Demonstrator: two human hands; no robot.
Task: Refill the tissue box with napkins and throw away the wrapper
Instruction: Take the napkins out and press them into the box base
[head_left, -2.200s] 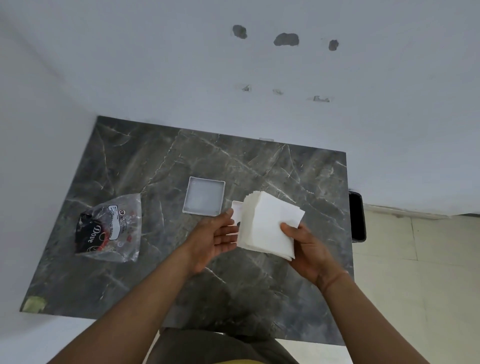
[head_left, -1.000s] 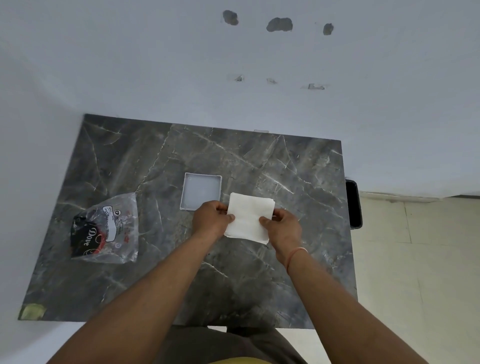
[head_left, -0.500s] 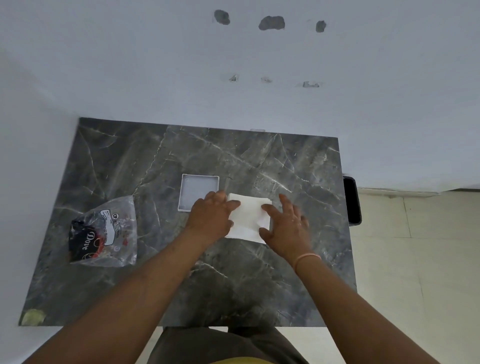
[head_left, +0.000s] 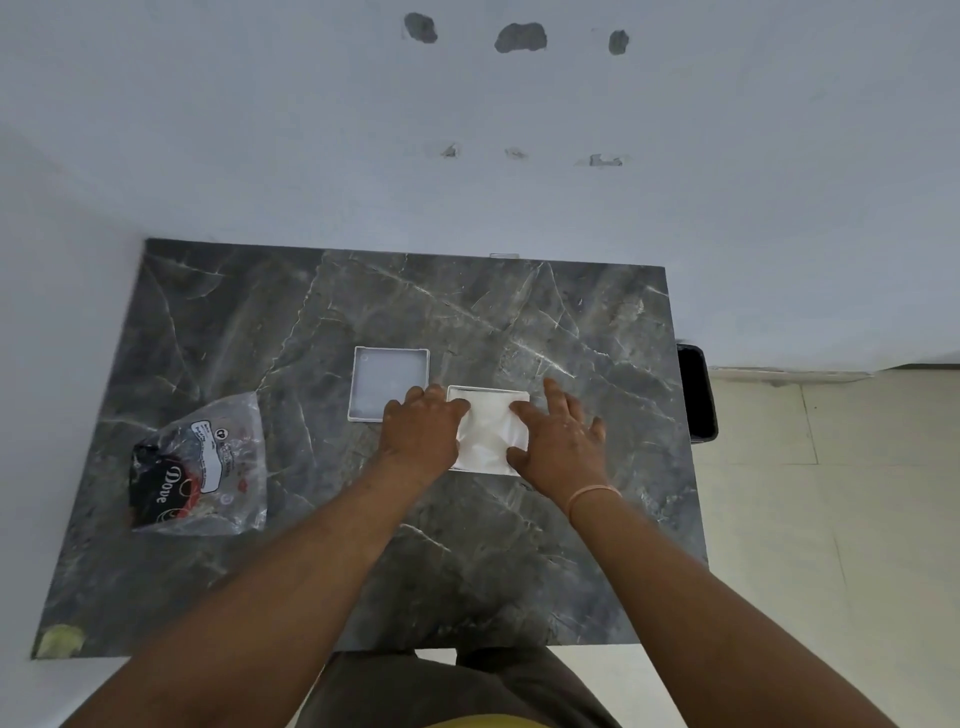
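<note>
A stack of white napkins (head_left: 485, 439) sits inside a square white tissue box (head_left: 488, 388) on the dark marble table (head_left: 467, 312). My left hand (head_left: 421, 431) rests on the stack's left edge and my right hand (head_left: 561, 436) on its right edge; both lie flat with fingers pressing down on the paper. The top napkin is creased between them. The box's square white lid (head_left: 390, 382) lies just to the left, touching my left fingers. The clear plastic wrapper (head_left: 200, 467) with a black printed label lies at the table's left.
A black bin (head_left: 698, 392) stands on the tiled floor against the table's right edge. White walls close off the far and left sides. A yellowish scrap (head_left: 60, 639) marks the near-left corner.
The napkin stack, held in the air between both hands earlier, has come down into the box. My hands have let go and flattened on top of it.
</note>
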